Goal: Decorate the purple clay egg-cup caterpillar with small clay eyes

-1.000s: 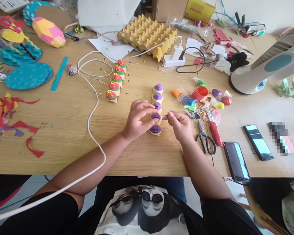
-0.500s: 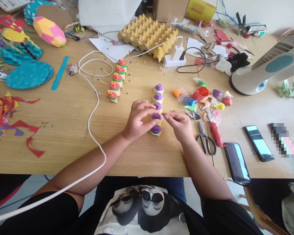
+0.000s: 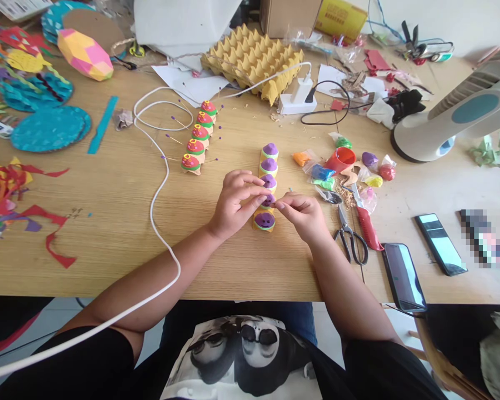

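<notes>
In front of me lies a strip of egg-carton cups (image 3: 264, 221) topped with purple and pale green clay. The nearest cup bears a small dark-eyed face with a smile. From its left side, my left hand (image 3: 233, 205) grips the strip, thumb and fingertips closed around a cup behind the front one. My right hand (image 3: 303, 215) is pinched at that cup's right side; whatever lies between its fingertips is too small to make out. Farther left stands a finished-looking red and green egg-carton strip (image 3: 195, 146) with yellow rings on top and pins sticking out sideways.
Right of my hands are bagged clay (image 3: 323, 171), a red cup (image 3: 340, 159), scissors (image 3: 346, 233) and a red-handled knife (image 3: 369, 228). Phones (image 3: 404, 276) lie near the table edge. Behind are a yellow egg tray (image 3: 252, 58) and a power strip (image 3: 298, 104). A white cable (image 3: 154, 205) crosses the left.
My right fingertips have shifted slightly down along the purple strip. My left thumb has moved up a little, uncovering more of the cups near the front.
</notes>
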The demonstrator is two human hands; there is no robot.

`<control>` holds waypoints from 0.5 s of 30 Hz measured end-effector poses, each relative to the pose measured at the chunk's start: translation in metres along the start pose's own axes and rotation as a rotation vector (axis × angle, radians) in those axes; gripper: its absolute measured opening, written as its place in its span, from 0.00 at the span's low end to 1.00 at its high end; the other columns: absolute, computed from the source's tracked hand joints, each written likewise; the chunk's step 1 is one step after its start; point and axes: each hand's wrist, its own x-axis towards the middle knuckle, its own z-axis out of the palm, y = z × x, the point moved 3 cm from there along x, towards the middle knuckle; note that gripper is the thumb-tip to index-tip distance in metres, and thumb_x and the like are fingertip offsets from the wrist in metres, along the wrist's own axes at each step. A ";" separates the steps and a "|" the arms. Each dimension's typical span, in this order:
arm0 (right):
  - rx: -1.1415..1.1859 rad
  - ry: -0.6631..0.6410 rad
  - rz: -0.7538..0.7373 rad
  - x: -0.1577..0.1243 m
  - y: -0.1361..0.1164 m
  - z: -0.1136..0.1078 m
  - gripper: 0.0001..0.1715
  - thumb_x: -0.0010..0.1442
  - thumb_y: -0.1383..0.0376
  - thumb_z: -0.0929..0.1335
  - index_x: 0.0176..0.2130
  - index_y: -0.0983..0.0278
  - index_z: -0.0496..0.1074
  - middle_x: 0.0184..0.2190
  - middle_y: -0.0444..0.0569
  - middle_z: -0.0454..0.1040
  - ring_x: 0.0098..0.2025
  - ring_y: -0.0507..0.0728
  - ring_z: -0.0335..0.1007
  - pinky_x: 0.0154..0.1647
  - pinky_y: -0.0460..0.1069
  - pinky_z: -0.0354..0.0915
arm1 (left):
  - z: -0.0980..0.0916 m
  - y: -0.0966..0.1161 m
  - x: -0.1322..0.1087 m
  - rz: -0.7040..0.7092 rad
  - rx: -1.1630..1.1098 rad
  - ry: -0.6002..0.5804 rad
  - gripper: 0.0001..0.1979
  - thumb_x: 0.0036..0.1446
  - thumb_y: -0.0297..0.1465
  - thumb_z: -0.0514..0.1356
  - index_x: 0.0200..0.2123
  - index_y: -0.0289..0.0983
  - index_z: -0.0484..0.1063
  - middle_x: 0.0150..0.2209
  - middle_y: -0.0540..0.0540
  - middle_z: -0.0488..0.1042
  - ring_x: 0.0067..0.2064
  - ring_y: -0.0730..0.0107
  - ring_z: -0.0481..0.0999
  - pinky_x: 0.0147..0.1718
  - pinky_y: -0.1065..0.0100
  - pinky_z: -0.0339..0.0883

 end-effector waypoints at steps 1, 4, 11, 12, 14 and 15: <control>0.009 -0.009 0.013 0.000 0.000 0.000 0.18 0.60 0.49 0.75 0.32 0.60 0.83 0.28 0.47 0.78 0.31 0.53 0.69 0.33 0.50 0.63 | 0.000 0.000 0.000 0.002 -0.006 -0.001 0.08 0.68 0.37 0.62 0.43 0.44 0.81 0.45 0.46 0.77 0.57 0.61 0.69 0.63 0.52 0.64; 0.030 -0.020 0.043 -0.001 0.001 0.001 0.18 0.59 0.49 0.76 0.32 0.61 0.83 0.29 0.47 0.78 0.30 0.53 0.68 0.31 0.50 0.61 | 0.001 0.000 0.000 0.011 -0.024 -0.012 0.07 0.67 0.37 0.63 0.42 0.45 0.82 0.45 0.46 0.77 0.57 0.61 0.69 0.63 0.52 0.64; 0.049 -0.020 0.049 0.000 0.001 0.001 0.17 0.58 0.49 0.76 0.31 0.61 0.83 0.27 0.46 0.77 0.29 0.52 0.67 0.31 0.49 0.62 | 0.002 0.000 -0.002 0.051 -0.047 -0.034 0.05 0.64 0.38 0.65 0.40 0.47 0.82 0.46 0.47 0.77 0.58 0.60 0.68 0.63 0.51 0.64; 0.049 -0.019 0.050 0.001 0.001 0.001 0.17 0.58 0.49 0.76 0.31 0.61 0.83 0.27 0.46 0.77 0.29 0.52 0.67 0.31 0.49 0.62 | 0.002 -0.001 -0.002 0.052 -0.046 -0.037 0.05 0.64 0.38 0.66 0.40 0.48 0.82 0.46 0.47 0.77 0.58 0.60 0.68 0.63 0.50 0.65; 0.052 -0.018 0.050 0.001 0.002 0.000 0.18 0.58 0.49 0.76 0.31 0.61 0.82 0.28 0.46 0.77 0.30 0.52 0.68 0.32 0.50 0.63 | 0.003 -0.002 -0.002 0.057 -0.046 -0.043 0.05 0.63 0.39 0.66 0.41 0.49 0.82 0.47 0.47 0.77 0.58 0.59 0.68 0.63 0.50 0.65; 0.052 -0.019 0.047 0.001 0.002 0.000 0.18 0.58 0.49 0.76 0.30 0.61 0.82 0.28 0.47 0.78 0.30 0.53 0.69 0.33 0.50 0.63 | 0.003 -0.002 -0.002 0.060 -0.046 -0.043 0.05 0.63 0.39 0.66 0.41 0.49 0.81 0.47 0.48 0.77 0.58 0.59 0.68 0.63 0.50 0.65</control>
